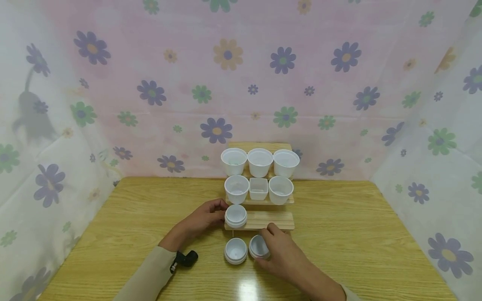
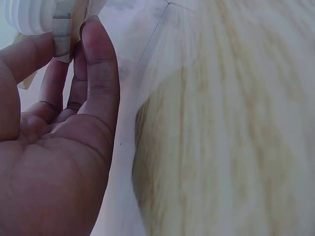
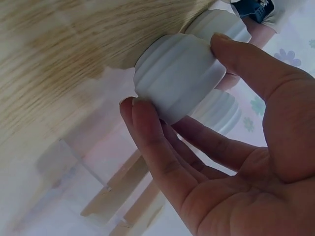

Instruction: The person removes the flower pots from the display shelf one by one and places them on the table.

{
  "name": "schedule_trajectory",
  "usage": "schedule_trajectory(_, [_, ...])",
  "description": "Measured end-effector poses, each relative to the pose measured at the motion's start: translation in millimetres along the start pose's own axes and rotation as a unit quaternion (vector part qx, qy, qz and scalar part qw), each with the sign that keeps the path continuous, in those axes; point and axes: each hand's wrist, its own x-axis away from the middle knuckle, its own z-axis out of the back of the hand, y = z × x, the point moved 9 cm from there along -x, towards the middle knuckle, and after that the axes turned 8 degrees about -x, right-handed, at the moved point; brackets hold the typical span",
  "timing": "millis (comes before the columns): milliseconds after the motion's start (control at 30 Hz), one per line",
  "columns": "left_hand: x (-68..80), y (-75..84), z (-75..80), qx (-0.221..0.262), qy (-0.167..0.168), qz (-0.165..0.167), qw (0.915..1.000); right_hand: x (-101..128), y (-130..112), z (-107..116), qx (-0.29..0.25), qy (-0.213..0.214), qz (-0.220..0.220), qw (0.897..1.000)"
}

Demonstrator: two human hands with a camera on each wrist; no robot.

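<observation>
Both hands are busy at the stepped rack.

Head view: right hand (image 1: 284,255) has fingers and thumb curled around a small white ribbed plastic cup (image 1: 259,246) that sits on the wooden counter (image 1: 357,234), just in front of the light wooden three-tier rack (image 1: 273,219). Left hand (image 1: 205,217) touches the side of a second small white ribbed cup (image 1: 236,216), which stands on the rack's lowest step at its left end. A third small white ribbed cup (image 1: 236,251) sits on the counter just beside the gripped one. Upper steps carry taller white cups and one small square white tub (image 1: 258,188).

Left wrist view: fingertips (image 2: 93,34) rest against the ribbed cup and the step edge; fingers look lightly bent, so I read it as steadying contact. I can't tell whether the thumb closes a real pinch.

Right wrist view: thumb (image 3: 246,61) and forefinger oppose each other across the cup wall; grip sits mid-height and looks secure.

My judgement for doing this well: lift the gripped cup straight up before moving it, so it clears its neighbour. The free boards on the lowest step lie just right of the steadied cup. I'd set it down flat, rim up, and not nudge the cup already there. Keep pinch pressure light, as the thin plastic will likely flex. Let go only once the base sits fully on the boards.
</observation>
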Motion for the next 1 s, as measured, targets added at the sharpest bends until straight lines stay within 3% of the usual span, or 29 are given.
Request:
schedule_trajectory(300, [-0.2,-2.4,0.2,0.001,0.004,0.009,1.0,0.2,-1.8,9.2,-0.014,0.011,-0.001,1.0])
schedule_trajectory(667, [0.8,-2.2,1.3,0.009,0.002,0.011,0.9999,-5.5,-9.6,28.1,0.016,0.078,0.036,0.996])
schedule_trajectory(1000, [1.0,-2.2,1.0,0.016,0.0,0.009,0.9998,-11.1,-8.0,32.8,-0.023,0.087,0.024,0.996])
